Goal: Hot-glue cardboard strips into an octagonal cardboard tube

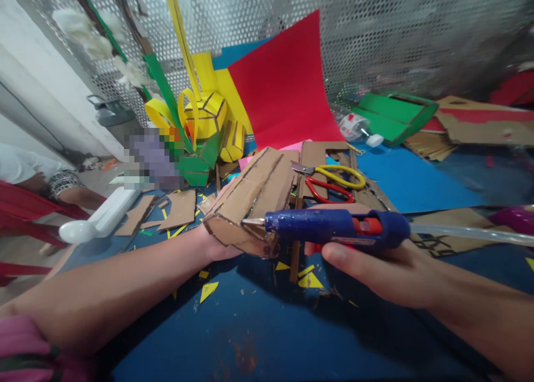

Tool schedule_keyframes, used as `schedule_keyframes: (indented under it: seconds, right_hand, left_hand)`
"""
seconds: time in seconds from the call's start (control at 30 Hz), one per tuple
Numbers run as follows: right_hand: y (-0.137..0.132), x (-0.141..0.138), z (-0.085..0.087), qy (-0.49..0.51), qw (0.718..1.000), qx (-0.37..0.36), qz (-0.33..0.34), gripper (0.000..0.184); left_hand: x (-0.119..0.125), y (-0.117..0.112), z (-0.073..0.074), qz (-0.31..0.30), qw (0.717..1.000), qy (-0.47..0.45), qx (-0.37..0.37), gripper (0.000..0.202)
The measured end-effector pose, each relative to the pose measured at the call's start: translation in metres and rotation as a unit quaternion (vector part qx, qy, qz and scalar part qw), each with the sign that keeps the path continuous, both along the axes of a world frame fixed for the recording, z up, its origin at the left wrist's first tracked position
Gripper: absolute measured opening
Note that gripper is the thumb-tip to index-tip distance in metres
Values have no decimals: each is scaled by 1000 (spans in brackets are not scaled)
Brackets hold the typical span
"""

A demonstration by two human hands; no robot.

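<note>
My left hand (221,247) is closed under a folded cardboard box (254,187), holding it up above the table; most of its fingers are hidden behind the box. Dark glue lines run along the box's seams. In my right hand (375,271) is a blue hot glue gun (321,226), gripped with the fingers wrapped round it. Its metal tip touches or nearly touches the box's front edge; I cannot tell which. A clear glue stick (463,232) sticks out of the gun's back. Scissors (334,182) with yellow and red handles lie just behind the gun.
Yellow paper scraps (311,280) and cardboard pieces (177,209) litter the blue table (267,337). Behind stand a red sheet (287,87), yellow and green paper shapes (208,115), a plastic bottle (359,129) and a green box (394,118). Another person (37,173) sits at the left.
</note>
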State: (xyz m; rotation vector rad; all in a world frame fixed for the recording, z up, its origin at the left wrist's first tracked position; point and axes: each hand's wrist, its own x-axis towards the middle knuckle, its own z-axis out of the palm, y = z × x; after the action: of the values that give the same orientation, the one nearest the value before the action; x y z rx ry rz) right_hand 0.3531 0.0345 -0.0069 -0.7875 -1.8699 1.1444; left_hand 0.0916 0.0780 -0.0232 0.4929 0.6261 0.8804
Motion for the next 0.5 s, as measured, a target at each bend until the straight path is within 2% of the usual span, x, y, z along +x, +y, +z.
schedule_keyframes:
  seconds: [0.3, 0.5]
  right_hand:
    - [1, 2, -2, -3, 1000, 18, -12, 22]
    - [0, -1, -2, -22, 1000, 2, 4, 30]
  left_hand:
    - [-11, 7, -17, -31, 999, -1, 8, 52]
    - [-6, 3, -8, -21, 1000, 11, 10, 59]
